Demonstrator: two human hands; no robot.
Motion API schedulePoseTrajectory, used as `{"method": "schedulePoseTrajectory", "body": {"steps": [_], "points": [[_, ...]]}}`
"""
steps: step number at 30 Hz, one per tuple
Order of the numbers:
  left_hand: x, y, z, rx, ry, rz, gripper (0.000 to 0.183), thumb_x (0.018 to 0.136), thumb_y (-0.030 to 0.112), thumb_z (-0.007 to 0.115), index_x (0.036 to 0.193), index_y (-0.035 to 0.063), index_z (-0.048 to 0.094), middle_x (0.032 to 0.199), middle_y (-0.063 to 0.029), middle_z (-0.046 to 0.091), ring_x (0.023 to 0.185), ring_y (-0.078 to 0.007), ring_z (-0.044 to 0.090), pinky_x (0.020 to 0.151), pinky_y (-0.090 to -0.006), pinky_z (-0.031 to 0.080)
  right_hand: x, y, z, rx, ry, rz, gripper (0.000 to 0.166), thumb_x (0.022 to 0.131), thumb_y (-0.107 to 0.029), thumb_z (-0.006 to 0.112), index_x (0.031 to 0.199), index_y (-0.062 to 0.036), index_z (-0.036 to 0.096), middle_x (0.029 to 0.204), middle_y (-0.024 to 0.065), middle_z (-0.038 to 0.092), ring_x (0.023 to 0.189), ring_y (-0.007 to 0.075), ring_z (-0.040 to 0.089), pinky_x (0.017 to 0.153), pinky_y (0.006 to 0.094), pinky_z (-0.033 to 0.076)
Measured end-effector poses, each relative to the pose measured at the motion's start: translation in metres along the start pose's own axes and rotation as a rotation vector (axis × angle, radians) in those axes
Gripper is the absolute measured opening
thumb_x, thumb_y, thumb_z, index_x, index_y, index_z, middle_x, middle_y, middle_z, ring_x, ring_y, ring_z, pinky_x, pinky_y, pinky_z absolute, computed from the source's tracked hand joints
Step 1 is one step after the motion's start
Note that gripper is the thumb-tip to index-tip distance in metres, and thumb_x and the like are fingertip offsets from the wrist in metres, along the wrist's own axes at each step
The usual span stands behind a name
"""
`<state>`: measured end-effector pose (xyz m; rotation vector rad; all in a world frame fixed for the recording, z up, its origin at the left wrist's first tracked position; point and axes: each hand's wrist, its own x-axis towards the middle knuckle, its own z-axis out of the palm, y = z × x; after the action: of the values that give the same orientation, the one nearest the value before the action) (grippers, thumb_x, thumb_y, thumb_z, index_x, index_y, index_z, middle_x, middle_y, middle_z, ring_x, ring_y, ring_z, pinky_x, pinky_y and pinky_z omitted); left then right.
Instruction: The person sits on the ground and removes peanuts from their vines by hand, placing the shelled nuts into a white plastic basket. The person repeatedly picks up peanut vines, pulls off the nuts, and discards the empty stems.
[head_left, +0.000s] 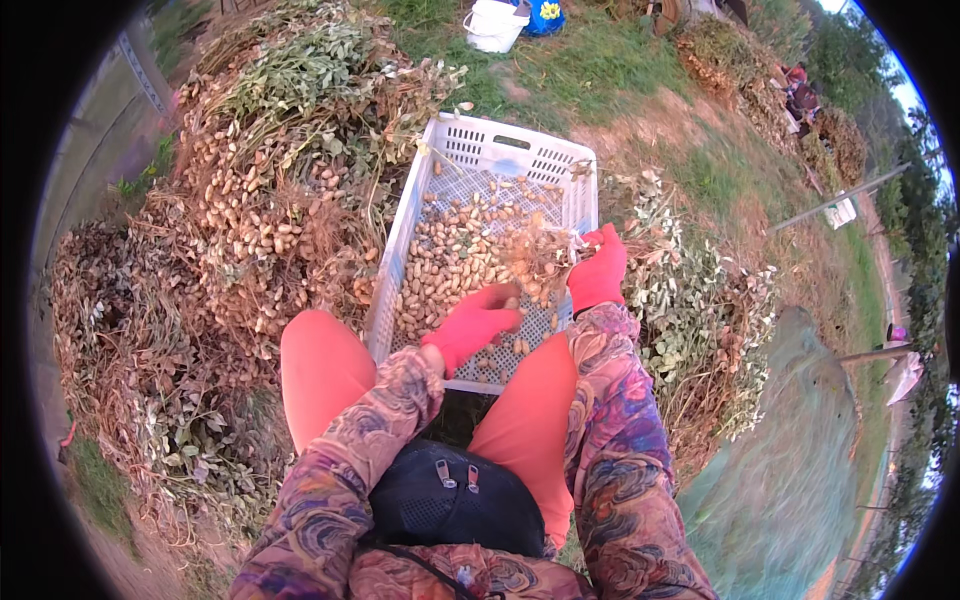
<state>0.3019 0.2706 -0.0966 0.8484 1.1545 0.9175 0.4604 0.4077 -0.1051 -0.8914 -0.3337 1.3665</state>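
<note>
A white plastic crate (391, 277) stands between my knees, with slotted walls and a mesh floor. Loose peanuts in their shells (450, 262) lie across its floor, thickest on the left. My right hand (600, 264), in a pinkish-red glove, grips a bunch of peanut plants at the crate's right wall. The bunch's roots and pods (538, 255) hang inside the crate, and its leafy stems (651, 247) stick out to the right. Over the near part of the crate is my gloved left hand (476, 324), fingers curled. A pod shows by its blurred fingertips; whether it is held is unclear.
Uprooted peanut plants (255, 217) with pods are heaped along the left. More leafy plants (705, 322) lie to the right, beside green netting (780, 450). A white bucket (495, 26) and a blue bag (544, 19) stand on grass beyond the crate.
</note>
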Motion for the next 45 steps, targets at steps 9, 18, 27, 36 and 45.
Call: {"method": "schedulePoseTrajectory", "body": {"steps": [9, 18, 27, 36, 45], "points": [[0.034, -0.016, 0.027, 0.038, 0.288, 0.317, 0.042, 0.077, 0.025, 0.064, 0.107, -0.0026, 0.053, 0.089, -0.0070, 0.060, 0.072, -0.0120, 0.054, 0.058, -0.0247, 0.043, -0.009, 0.003, 0.016, -0.037, 0.109, 0.037, 0.021, 0.086, -0.024, 0.054, 0.078, -0.0048, 0.052, 0.070, 0.0041, 0.049, 0.066, 0.0175, 0.048, 0.069, 0.0327, 0.038], [0.011, 0.020, 0.024, -0.137, -0.110, -0.189, 0.025, 0.080, 0.030, 0.051, 0.074, 0.0061, 0.054, 0.059, -0.0031, 0.051, 0.046, -0.0126, 0.046, 0.043, -0.0265, 0.034, -0.011, 0.002, 0.015, -0.081, 0.106, 0.036, 0.021, 0.085, -0.024, 0.055, 0.085, -0.0028, 0.053, 0.073, 0.0055, 0.052, 0.066, 0.0183, 0.049, 0.067, 0.0327, 0.037], [0.022, -0.010, 0.024, -0.575, -0.161, -0.142, 0.028, 0.082, 0.032, 0.050, 0.083, 0.0046, 0.057, 0.070, -0.0072, 0.058, 0.055, -0.0162, 0.053, 0.051, -0.0295, 0.043, -0.025, 0.001, 0.029, -0.086, 0.113, 0.086, 0.023, 0.085, -0.026, 0.056, 0.083, -0.0031, 0.053, 0.068, 0.0053, 0.053, 0.063, 0.0171, 0.049, 0.060, 0.0299, 0.037], [0.012, 0.009, 0.038, -0.183, 0.011, -0.108, 0.027, 0.084, 0.031, 0.048, 0.074, 0.0068, 0.054, 0.062, -0.0031, 0.052, 0.050, -0.0128, 0.047, 0.046, -0.0265, 0.037, -0.018, 0.002, 0.023, -0.124, 0.135, 0.071, 0.017, 0.085, -0.022, 0.054, 0.078, -0.0061, 0.052, 0.071, 0.0057, 0.051, 0.064, 0.0181, 0.046, 0.061, 0.0351, 0.039], [-0.015, -0.002, 0.008, 0.294, 0.166, 0.040, 0.029, 0.080, 0.028, 0.054, 0.088, -0.0001, 0.058, 0.077, -0.0073, 0.058, 0.063, -0.0166, 0.057, 0.060, -0.0297, 0.046, -0.003, -0.015, 0.002, 0.031, 0.181, -0.010, 0.026, 0.085, -0.027, 0.053, 0.073, -0.0033, 0.051, 0.065, 0.0053, 0.049, 0.061, 0.0172, 0.047, 0.056, 0.0324, 0.040]]}}
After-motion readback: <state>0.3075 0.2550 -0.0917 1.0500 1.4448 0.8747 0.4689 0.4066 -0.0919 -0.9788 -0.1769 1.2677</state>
